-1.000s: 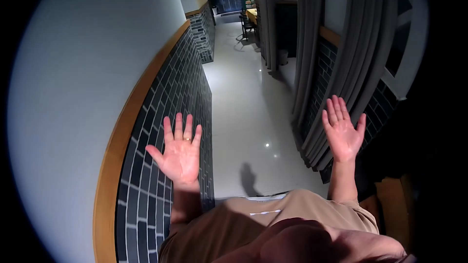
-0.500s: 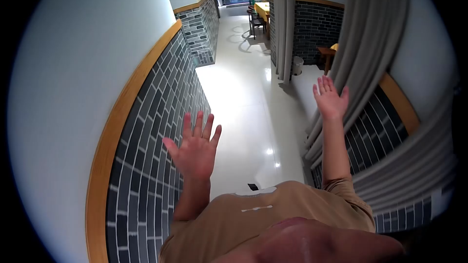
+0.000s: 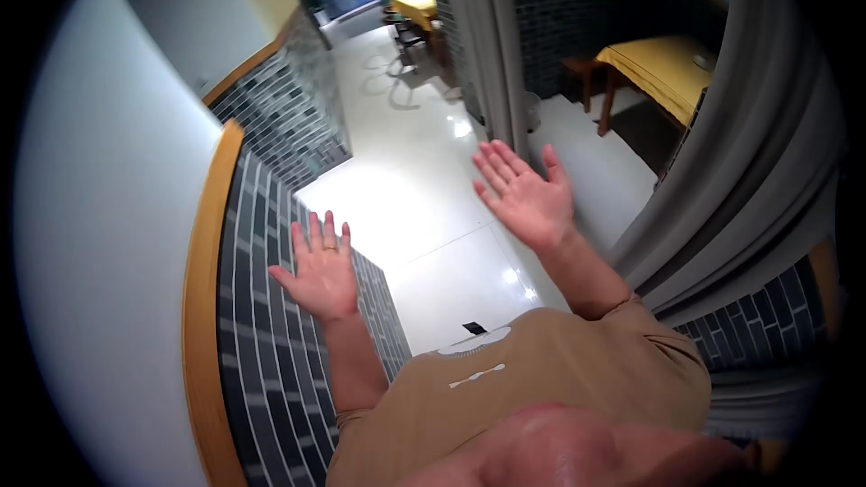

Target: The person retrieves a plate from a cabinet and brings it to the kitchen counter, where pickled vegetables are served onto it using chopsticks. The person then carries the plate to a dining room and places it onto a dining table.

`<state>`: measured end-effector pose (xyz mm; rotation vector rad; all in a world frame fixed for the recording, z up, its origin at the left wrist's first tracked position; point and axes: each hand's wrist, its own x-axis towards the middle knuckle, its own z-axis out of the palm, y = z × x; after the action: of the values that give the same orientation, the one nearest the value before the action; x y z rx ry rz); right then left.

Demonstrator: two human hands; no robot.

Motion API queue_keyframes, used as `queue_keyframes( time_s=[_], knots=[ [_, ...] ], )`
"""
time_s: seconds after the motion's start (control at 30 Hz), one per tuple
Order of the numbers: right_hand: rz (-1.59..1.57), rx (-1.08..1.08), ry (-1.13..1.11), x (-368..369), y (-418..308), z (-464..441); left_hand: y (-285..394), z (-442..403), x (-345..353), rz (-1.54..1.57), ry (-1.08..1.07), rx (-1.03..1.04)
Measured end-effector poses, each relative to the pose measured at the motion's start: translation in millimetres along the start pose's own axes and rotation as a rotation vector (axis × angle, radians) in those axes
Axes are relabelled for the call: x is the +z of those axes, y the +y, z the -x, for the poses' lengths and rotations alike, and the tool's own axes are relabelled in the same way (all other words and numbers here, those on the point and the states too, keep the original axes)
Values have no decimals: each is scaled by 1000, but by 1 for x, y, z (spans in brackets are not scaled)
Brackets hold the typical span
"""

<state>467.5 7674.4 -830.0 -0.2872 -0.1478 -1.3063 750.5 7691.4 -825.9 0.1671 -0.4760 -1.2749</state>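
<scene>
My left hand is raised with its palm turned toward me, fingers spread and the thumb out to the left. A ring shows on one finger. It holds nothing and is nearest to the dark brick wall on the left. Higher and further right, my right hand also shows its palm, fingers stretched out and thumb apart, with nothing in it. Behind its fingertips hangs a narrow grey curtain. The two hands are apart from each other, above the pale shiny floor.
A wooden rail caps the left wall. At the right hang wide grey curtains. Beyond them stands a table with a yellow cloth, near a bench. Farther down the passage are another yellow-covered table and a dark chair.
My view has tilted and turned right, bringing the yellow-clothed table into sight. My right hand has swung left and lower in view, nearer my left hand. Both hands stay open.
</scene>
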Motion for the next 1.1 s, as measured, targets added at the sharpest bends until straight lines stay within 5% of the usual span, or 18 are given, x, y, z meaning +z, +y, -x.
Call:
queue_keyframes(
  time_s=[0.27,0.57,0.7,0.8,1.0,1.1],
  knots=[
    [30,14,-60,-34,-19,-205,-83,-313,-74,173,-18,-106],
    [3,-86,55,-195,-77,-665,-103,-494,-40,41,-401,-163],
    [-28,-40,98,-235,-67,-807,-92,-619,-84,-43,-600,-133],
    [-85,107,43,-251,-34,-873,-114,-711,-103,-1,-376,-61],
    [-65,640,-597,-222,-2,-953,-119,-993,-203,89,-186,108],
    [-62,602,-486,-234,1,-1056,-120,-1147,-243,182,-49,89]
  ],
)
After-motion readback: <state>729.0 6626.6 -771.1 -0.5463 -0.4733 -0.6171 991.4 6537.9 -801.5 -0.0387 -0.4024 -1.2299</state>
